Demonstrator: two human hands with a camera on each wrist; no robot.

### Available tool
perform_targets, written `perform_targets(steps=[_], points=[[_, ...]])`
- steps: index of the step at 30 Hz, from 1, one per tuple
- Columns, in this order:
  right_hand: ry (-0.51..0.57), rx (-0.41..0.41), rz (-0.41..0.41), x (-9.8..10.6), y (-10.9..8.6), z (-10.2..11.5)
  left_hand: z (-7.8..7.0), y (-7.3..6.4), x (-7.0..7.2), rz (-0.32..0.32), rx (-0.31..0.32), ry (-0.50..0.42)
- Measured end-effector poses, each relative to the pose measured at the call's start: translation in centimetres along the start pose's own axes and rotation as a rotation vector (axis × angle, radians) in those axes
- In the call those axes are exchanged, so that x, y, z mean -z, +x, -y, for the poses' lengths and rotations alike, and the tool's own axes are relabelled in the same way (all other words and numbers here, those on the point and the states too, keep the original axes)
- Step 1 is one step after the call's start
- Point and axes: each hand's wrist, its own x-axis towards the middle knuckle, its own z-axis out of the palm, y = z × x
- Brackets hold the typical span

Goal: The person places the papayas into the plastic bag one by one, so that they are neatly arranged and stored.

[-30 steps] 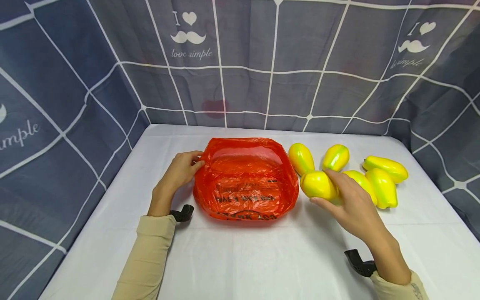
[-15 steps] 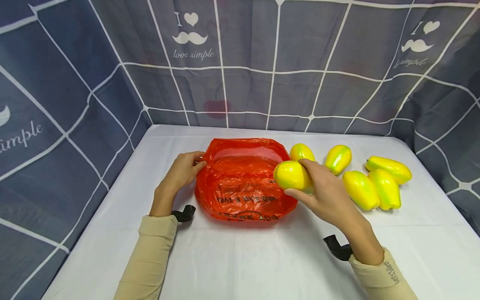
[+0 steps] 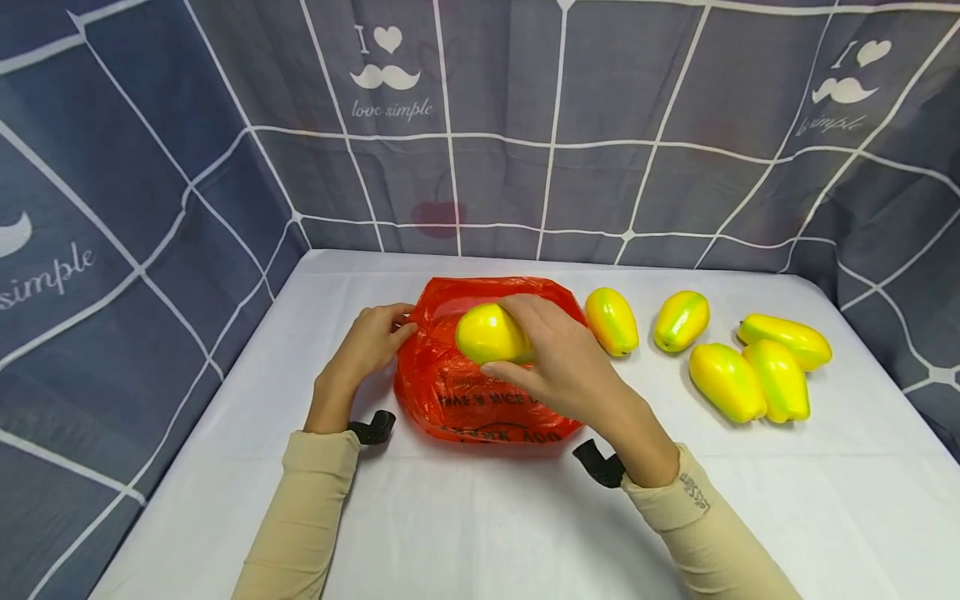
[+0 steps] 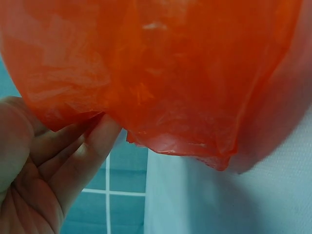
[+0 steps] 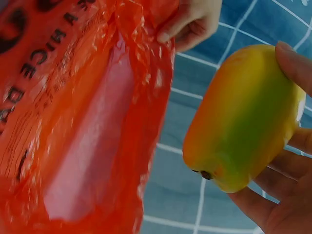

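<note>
A red plastic bag (image 3: pixel 480 408) with black print lies on the table, its mouth spread open upward. My left hand (image 3: pixel 375 342) pinches the bag's left rim; thumb and fingers are on the film in the left wrist view. My right hand (image 3: pixel 562 358) holds a yellow-green papaya (image 3: pixel 491 333) above the bag's mouth. In the right wrist view the papaya (image 5: pixel 243 117) sits between thumb and fingers, its dark stem end showing, apart from the bag (image 5: pixel 151 97). My right hand hides part of the bag in the head view.
Several more papayas lie right of the bag: one papaya (image 3: pixel 611 322) close beside it, another papaya (image 3: pixel 681 322) farther right, then a touching cluster with a papaya (image 3: pixel 727 383) in front. A grey checked curtain (image 3: pixel 510 183) borders the white table (image 3: pixel 480 525) behind and left.
My right hand has carried the papaya leftward from the group of papayas to over the bag's mouth. The left hand has kept its hold on the rim.
</note>
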Motion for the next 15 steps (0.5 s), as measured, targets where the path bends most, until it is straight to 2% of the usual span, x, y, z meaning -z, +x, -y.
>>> perform_targets(steps=[4, 9, 15], points=[[-0.011, -0.011, 0.05, -1.0, 2.1, -0.2, 0.0, 0.1, -0.1, 0.006, 0.01, -0.003], [-0.018, -0.082, 0.121, -2.3, 4.2, -1.1, 0.0, 0.1, -0.2, 0.009, 0.013, 0.0], [0.1, -0.172, 0.171, -4.7, 5.9, -2.9, 0.1, 0.1, -0.1, -0.001, -0.01, 0.007]])
